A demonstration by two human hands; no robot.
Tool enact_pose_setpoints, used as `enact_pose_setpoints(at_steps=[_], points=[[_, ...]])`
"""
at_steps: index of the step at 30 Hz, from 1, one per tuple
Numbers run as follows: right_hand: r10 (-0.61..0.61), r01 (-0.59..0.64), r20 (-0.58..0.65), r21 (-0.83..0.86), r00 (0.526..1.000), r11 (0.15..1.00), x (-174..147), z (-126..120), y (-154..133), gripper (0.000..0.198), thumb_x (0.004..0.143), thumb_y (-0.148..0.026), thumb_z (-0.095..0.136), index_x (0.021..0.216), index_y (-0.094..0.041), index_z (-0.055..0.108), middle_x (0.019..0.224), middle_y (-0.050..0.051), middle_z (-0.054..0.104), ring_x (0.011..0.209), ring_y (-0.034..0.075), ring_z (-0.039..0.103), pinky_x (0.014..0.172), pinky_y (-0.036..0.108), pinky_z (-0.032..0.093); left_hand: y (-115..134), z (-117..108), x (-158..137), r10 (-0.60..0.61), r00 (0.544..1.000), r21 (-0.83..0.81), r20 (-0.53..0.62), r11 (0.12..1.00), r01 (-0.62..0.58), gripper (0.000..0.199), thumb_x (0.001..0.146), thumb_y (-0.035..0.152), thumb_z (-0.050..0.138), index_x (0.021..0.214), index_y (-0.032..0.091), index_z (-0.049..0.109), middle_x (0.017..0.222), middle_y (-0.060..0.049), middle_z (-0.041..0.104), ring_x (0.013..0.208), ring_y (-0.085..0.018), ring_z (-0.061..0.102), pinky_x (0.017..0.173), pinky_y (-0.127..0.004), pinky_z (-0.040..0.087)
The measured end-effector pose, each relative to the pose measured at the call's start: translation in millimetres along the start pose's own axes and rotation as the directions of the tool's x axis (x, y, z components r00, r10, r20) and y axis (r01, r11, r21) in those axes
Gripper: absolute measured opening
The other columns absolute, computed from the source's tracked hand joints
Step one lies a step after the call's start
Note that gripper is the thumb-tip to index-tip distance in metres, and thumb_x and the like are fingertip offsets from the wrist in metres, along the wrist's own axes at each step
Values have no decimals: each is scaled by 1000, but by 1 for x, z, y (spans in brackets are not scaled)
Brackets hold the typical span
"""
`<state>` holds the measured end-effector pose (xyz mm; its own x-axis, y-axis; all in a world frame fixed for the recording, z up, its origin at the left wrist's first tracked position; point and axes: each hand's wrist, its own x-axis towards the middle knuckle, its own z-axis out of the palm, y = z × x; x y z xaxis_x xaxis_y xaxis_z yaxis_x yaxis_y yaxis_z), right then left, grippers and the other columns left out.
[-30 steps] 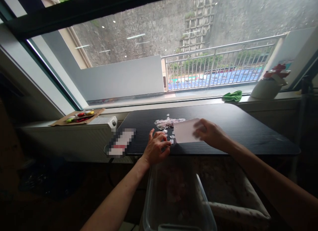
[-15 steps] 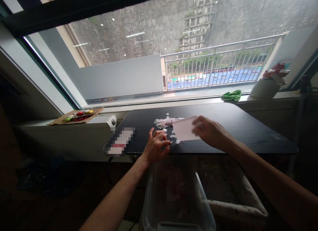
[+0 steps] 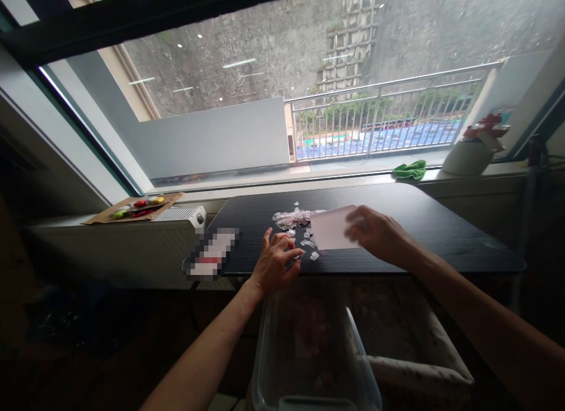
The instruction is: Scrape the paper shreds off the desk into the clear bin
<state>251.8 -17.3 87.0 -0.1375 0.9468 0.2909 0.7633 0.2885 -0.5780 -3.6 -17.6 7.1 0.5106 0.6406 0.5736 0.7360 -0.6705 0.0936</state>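
My left hand (image 3: pixel 278 261) is at the front edge of the dark table (image 3: pixel 424 228), its thumb and forefinger pinched on a small pale scrap (image 3: pixel 301 255); the other fingers are partly raised. The fingers of my right hand (image 3: pixel 375 231), blurred by motion, are closed on the right side of a flat pink card (image 3: pixel 333 228). The card's left edge borders a loose heap of small whitish-pink scraps (image 3: pixel 291 218). Several single scraps (image 3: pixel 308 242) lie between the card and my left hand.
Below the table's front edge stands a clear plastic bin (image 3: pixel 260 364). A blurred-out flat object (image 3: pixel 214 255) lies at the table's left end. On the windowsill are a green cloth (image 3: pixel 409 170) and a whitish container (image 3: pixel 468 155). A radiator (image 3: pixel 128 252) stands left.
My right hand and the pink card have shifted slightly right, away from the heap. A scrap now lies apart, left of the card's lower edge. My left hand has barely moved.
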Motion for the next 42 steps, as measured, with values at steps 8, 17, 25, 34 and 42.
enact_pose_setpoints(at_steps=[8,17,25,34,42], points=[[-14,13,34,40,999,999,1,7,11,15,77,-20,53,92,-22,57,77,4,74,60,16,64,57,27,47,1,-3,-2,143,982,26,125,989,-148,27,84,30,56,108,33,68,116,-6,57,120,-27,45,113,-61,8],[71,-76,40,167,997,983,-6,-6,16,14,74,-19,55,88,-21,58,76,4,73,63,17,66,57,27,50,0,-2,-2,165,980,54,113,984,-172,28,85,31,54,109,30,68,114,-7,58,123,-27,44,114,-58,8],[219,-215,-14,152,976,965,-5,-18,62,8,66,-17,60,74,-20,62,62,1,66,53,15,60,46,24,45,5,-4,-1,193,974,47,117,979,-200,30,83,30,54,110,28,67,113,-7,59,121,-26,45,116,-57,6],[316,-336,138,575,939,746,3,-8,64,17,63,-12,63,79,-18,63,68,2,69,54,14,62,48,23,50,24,3,7,163,984,-8,65,987,-163,31,82,25,53,111,24,64,111,-7,60,118,-26,47,115,-57,9],[441,-439,118,483,890,757,-10,-22,80,16,60,-6,65,72,-17,65,64,1,69,53,14,61,45,21,48,26,-6,0,49,999,-6,-22,999,-49,24,82,23,54,103,25,67,102,-5,63,116,-25,50,115,-57,13]])
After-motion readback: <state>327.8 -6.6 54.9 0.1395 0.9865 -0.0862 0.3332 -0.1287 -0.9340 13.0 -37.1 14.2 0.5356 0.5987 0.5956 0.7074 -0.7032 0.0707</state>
